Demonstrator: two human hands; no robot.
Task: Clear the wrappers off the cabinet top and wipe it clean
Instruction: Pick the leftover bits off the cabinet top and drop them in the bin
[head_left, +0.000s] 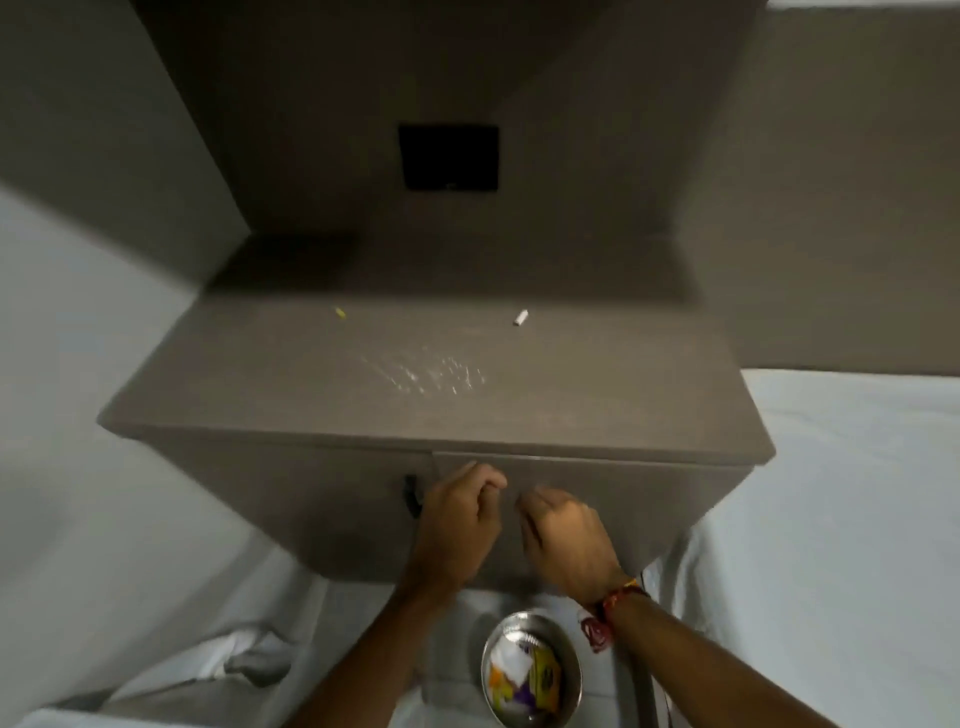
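Cabinet top: 2 small scraps left, a yellow scrap and a white scrap, toward its back edge.
My left hand: loosely curled, below its front edge; contents unclear.
My right hand: likewise.
Steel bowl: beneath, holding wrappers.

A black square panel sits on the brown wall well beyond the hands. A small black handle shows on the cabinet front, just left of the hands. White bedding spreads to the right, and crumpled white cloth lies below and left of them. A red thread band circles the right wrist.
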